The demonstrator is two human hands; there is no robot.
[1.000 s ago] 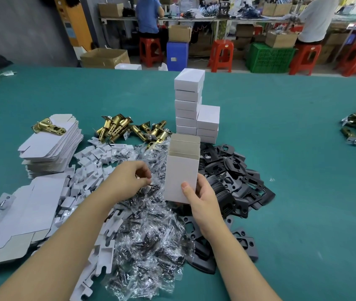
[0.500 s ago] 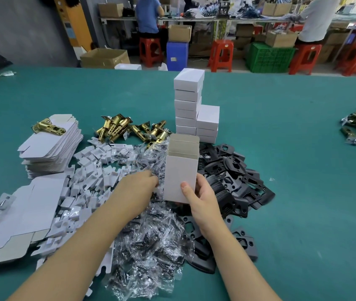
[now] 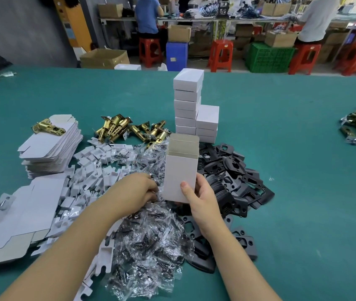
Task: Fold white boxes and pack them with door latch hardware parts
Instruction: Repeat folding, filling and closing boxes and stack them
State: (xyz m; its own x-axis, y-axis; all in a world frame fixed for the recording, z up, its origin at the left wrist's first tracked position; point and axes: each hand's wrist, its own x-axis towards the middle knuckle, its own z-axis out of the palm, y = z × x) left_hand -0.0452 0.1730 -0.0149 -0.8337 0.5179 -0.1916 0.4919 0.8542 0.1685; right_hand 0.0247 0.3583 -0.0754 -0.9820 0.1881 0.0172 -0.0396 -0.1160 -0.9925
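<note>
The right hand (image 3: 203,198) holds an open white box (image 3: 180,170) upright, mouth up for filling; the left hand (image 3: 139,190) pinches a screw packet (image 3: 157,185) from the counter (image 3: 292,192) pile.

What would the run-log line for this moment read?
right hand: holds open white box upright | left hand: fingers in clear screw packets | box top flaps: open | closed boxes: stacked behind
</note>
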